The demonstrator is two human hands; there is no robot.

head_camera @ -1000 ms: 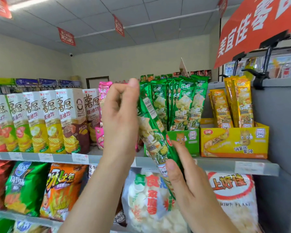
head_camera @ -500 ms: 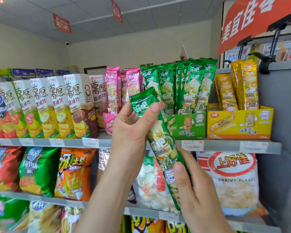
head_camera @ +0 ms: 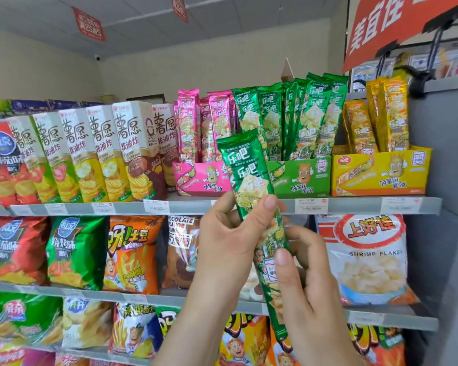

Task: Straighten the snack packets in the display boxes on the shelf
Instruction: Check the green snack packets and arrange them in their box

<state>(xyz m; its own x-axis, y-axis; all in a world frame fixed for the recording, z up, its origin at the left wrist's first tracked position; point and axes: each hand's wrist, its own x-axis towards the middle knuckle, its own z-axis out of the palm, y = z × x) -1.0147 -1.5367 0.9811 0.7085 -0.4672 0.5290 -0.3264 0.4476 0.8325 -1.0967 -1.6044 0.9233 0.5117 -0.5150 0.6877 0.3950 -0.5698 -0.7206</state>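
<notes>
A long green snack packet is held in front of the shelf, tilted with its top to the left. My left hand grips its middle and my right hand holds its lower part. Behind it on the top shelf stand three display boxes: a pink box with pink packets, a green box with upright green packets, and a yellow box with yellow packets. The held packet hides the gap between the pink and green boxes.
Tall chip cartons stand to the left of the pink box. Bags of chips and a shrimp flakes bag fill the lower shelves. A grey side panel closes the shelf on the right, with a red sign above.
Both hands have drawn the green packet down and towards me, away from the green box. The view has tilted downward, so the shelves sit higher in frame.
</notes>
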